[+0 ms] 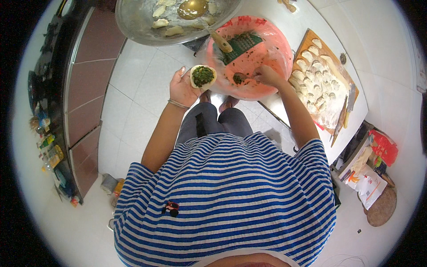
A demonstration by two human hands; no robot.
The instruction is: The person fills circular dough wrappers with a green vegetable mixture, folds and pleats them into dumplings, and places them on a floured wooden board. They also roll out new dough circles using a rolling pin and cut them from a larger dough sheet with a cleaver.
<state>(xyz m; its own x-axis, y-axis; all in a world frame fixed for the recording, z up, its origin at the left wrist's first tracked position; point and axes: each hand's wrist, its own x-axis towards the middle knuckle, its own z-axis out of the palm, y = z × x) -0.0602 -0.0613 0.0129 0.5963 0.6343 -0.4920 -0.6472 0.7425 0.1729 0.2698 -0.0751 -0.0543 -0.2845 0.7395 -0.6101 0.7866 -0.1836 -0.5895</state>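
In the fingers and palm of my left hand (182, 89) lies a round dough wrapper topped with chopped green filling (203, 76). It is flat and unfolded. My right hand (267, 76) grips a spoon (245, 80) whose bowl carries a little green filling, low inside a pink basin (284, 45). Bits of green are scattered over the basin's inner surface. A dark green patch (242, 48) lies at its far side; I cannot tell what it is. Clear plastic film seems to cover part of the basin.
A metal bowl (133, 35) with pale dough pieces and a brass-coloured ladle (193, 8) stands ahead; the ladle's wooden handle (222, 41) overhangs the basin. Right, a floured wooden board (308, 38) bears several dumplings (313, 75), a rolling pin (333, 68) and a knife (351, 96). Brown cabinets (90, 63) line the left.
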